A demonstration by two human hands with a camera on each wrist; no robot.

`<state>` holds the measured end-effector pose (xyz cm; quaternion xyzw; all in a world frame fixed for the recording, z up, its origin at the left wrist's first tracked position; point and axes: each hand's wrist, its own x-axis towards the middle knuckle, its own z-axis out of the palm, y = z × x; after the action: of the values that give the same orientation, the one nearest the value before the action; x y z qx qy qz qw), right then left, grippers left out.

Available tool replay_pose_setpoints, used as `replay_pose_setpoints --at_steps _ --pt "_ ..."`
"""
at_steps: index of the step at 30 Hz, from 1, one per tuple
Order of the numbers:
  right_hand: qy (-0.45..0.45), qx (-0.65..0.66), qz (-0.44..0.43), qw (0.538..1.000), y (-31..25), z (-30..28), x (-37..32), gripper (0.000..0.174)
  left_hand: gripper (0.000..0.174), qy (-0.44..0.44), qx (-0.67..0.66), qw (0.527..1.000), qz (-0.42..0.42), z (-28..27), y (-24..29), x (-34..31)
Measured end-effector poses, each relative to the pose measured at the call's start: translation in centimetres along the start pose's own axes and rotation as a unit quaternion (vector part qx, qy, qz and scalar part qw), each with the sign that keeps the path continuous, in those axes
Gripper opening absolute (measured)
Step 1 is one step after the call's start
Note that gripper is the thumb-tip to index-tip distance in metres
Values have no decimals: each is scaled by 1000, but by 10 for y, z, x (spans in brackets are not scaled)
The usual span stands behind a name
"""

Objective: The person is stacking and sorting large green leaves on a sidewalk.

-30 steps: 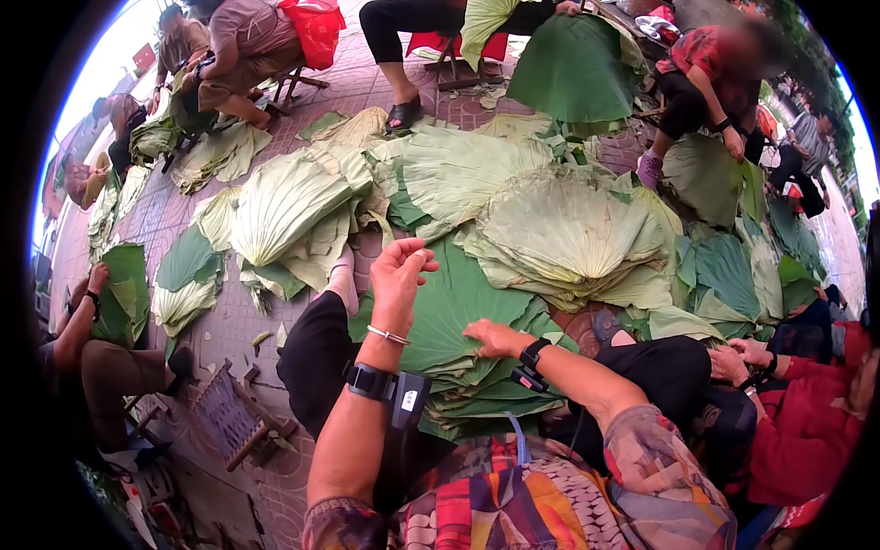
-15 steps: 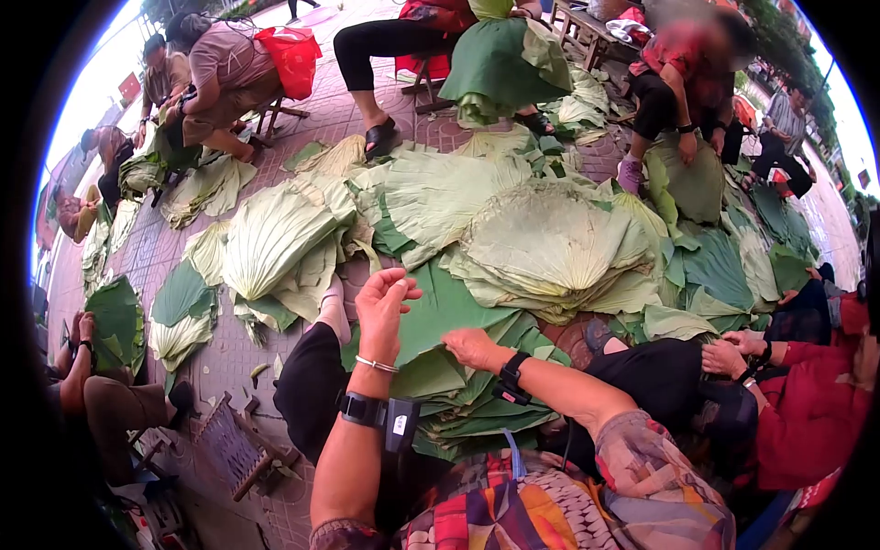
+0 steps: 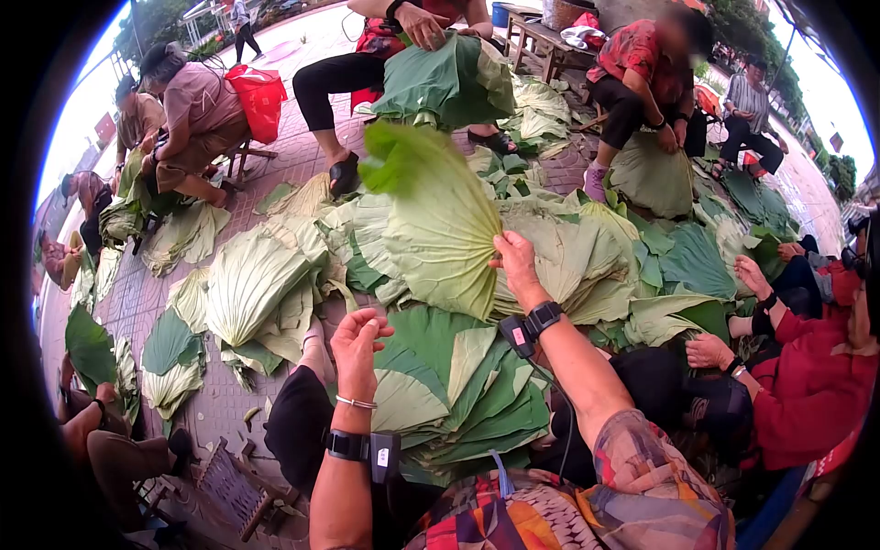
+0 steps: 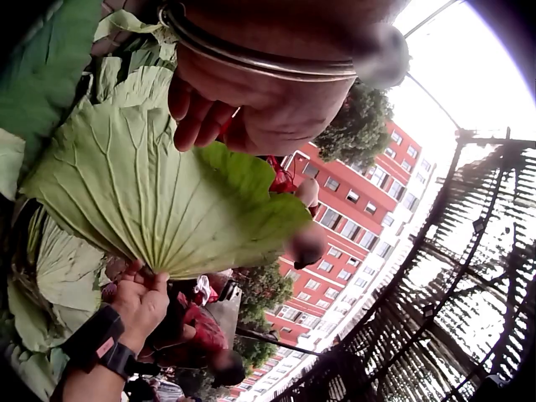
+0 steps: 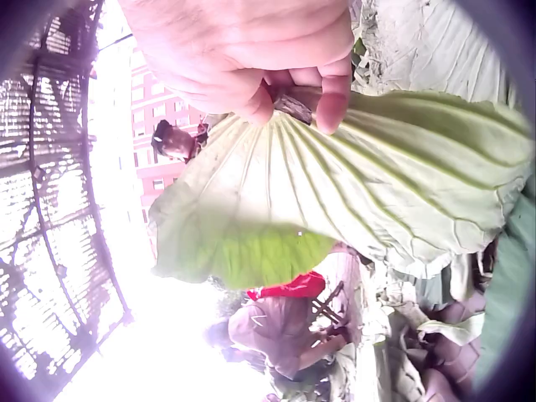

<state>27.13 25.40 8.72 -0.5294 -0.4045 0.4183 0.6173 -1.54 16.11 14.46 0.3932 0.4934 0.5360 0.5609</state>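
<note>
My right hand (image 3: pixel 518 266) pinches a single lotus leaf (image 3: pixel 435 234) at its stem end. The leaf is raised above the heaps, folded to a fan, its pale ribbed underside showing and its far edge bright green. In the right wrist view, thumb and fingers close round a short brown stem stub (image 5: pixel 293 107). My left hand (image 3: pixel 356 341) hovers to the left of the leaf, fingers loosely bent, with nothing seen in it. Beneath both hands lies a stack of green lotus leaves (image 3: pixel 477 403) at my lap.
Ahead lies a broad heap of pale lotus leaves (image 3: pixel 573 252), with another pale bundle (image 3: pixel 257 289) to the left. A low folding stool (image 3: pixel 229 486) stands at lower left. Several people sit around handling leaves; a person in red (image 3: pixel 811 385) is close on my right.
My right hand has gone from the green stack up and forward, lifting a leaf off it and turning its pale side up. The left hand has dropped slightly. The head view has shifted.
</note>
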Motion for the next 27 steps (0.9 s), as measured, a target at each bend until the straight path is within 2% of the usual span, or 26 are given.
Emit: replay_pose_setpoints --at_steps 2,3,5,7,9,11,12,13,15,17,18,21,22,23,24,26,27 --pt "43 148 33 988 -26 -8 4 19 14 -10 15 1000 -3 1 0 0" --pt "44 148 34 987 -29 -14 10 19 15 -20 30 999 -5 1 -1 0" --pt "126 244 32 961 -34 -27 18 16 15 -20 33 999 -10 3 -3 0" --pt "165 282 49 944 -22 -48 26 8 15 -18 38 999 -13 5 -5 1" --pt "255 324 90 907 9 -69 34 10 14 2 15 1000 -8 7 -6 1" --pt "301 383 153 860 52 -97 37 12 14 2 18 1000 -10 7 -6 2" --pt "325 358 160 861 67 -103 30 18 14 2 19 1000 -14 8 -7 2" --pt "289 303 188 888 91 -118 25 26 14 1 21 1000 -16 8 -7 2" --pt "293 165 293 895 107 -129 0 26 14 -2 20 1000 -11 9 -6 2" --pt "356 39 271 893 132 -121 -15 14 14 2 20 1000 -15 8 -6 0" --pt "365 16 222 904 148 -125 -14 3 14 0 19 1000 -12 10 -4 2" --pt "313 -66 136 938 190 -121 -4 7 14 7 28 1000 -11 9 -5 4" --pt "211 -91 99 968 187 -95 -16 11 15 0 18 1000 -3 8 3 3" --pt "176 -148 42 972 158 -63 -29 18 16 3 12 1000 3 4 3 4" --pt "186 -184 89 961 150 -59 -29 28 17 -3 5 1000 9 10 7 12" --pt "-71 -141 138 978 142 -10 -57 35 17 13 7 1000 6 -4 6 3" --pt "-132 -197 91 967 136 6 -69 36 17 9 8 1000 10 -2 8 5"
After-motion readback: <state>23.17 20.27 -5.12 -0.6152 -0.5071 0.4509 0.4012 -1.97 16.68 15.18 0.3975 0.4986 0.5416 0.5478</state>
